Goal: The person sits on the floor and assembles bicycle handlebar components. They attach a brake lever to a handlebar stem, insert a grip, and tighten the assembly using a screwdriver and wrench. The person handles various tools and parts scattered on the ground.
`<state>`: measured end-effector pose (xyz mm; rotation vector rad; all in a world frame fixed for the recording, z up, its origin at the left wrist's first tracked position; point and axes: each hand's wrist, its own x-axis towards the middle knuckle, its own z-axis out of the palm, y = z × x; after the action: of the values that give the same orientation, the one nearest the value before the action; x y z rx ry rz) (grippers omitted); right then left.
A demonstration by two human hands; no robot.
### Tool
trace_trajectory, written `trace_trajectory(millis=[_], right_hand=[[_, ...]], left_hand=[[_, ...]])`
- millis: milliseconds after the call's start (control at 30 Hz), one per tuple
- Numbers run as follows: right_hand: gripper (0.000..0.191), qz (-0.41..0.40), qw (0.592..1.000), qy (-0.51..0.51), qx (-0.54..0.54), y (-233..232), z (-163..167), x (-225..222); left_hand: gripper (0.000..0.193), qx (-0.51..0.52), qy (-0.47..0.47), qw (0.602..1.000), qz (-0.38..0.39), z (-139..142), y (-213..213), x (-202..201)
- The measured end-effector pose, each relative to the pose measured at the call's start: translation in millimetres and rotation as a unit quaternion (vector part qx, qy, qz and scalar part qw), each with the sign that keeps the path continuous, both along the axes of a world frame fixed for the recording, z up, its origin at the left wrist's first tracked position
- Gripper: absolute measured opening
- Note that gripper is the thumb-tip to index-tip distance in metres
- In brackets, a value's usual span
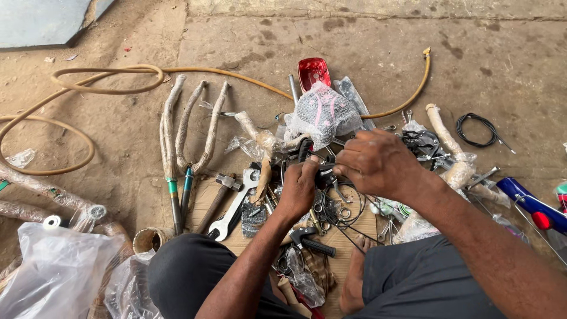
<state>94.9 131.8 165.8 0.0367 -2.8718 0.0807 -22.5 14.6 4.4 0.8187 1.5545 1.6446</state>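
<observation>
My left hand (298, 188) and my right hand (378, 162) meet over a small black brake lever part (325, 175), both gripping it just above a cardboard sheet (248, 239) littered with parts. A thin black cable (345, 215) loops down from the part. Under the hands lie metal rings, small spanners and a black lever with a grip (310, 241). I am squatting; my knees and a bare foot (353, 283) fill the bottom of the view.
Paper-wrapped fork blades (186, 127), a hammer (215, 198) and a large spanner (236, 207) lie left. A bubble-wrapped saddle (322, 112) and red reflector (313, 71) sit behind. A tan hose (106, 88), blue frame tube (528, 204), coiled cable (475, 130) and plastic bags (56, 272) surround me.
</observation>
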Motion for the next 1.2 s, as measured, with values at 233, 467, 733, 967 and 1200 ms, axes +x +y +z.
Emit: trace_trajectory(millis=[233,467,733,967,1200], right_hand=[[0.033,-0.057,0.991,-0.124,0.006,8.1,-22.8,5.5],[0.026,-0.229,0.899,0.085,-0.364,-5.6,-116.7,31.8],[0.033,-0.293,0.706,0.159,-0.624,-58.5,-196.6,27.8],[0.026,-0.146,0.976,0.032,-0.158,1.3,-80.6,27.2],[0.026,-0.11,0.992,-0.019,-0.067,0.9,-31.2,7.4]], left_hand=[[0.056,-0.017,-0.094,0.995,-0.01,4.3,-5.9,7.9],[0.055,-0.039,-0.205,0.978,0.016,2.6,-1.7,16.1],[0.051,-0.057,-0.174,0.983,0.022,-17.2,0.4,-0.3],[0.056,-0.028,-0.076,0.997,0.013,-15.3,-0.2,6.9],[0.053,-0.008,-0.14,0.99,0.003,0.5,-0.6,3.3]])
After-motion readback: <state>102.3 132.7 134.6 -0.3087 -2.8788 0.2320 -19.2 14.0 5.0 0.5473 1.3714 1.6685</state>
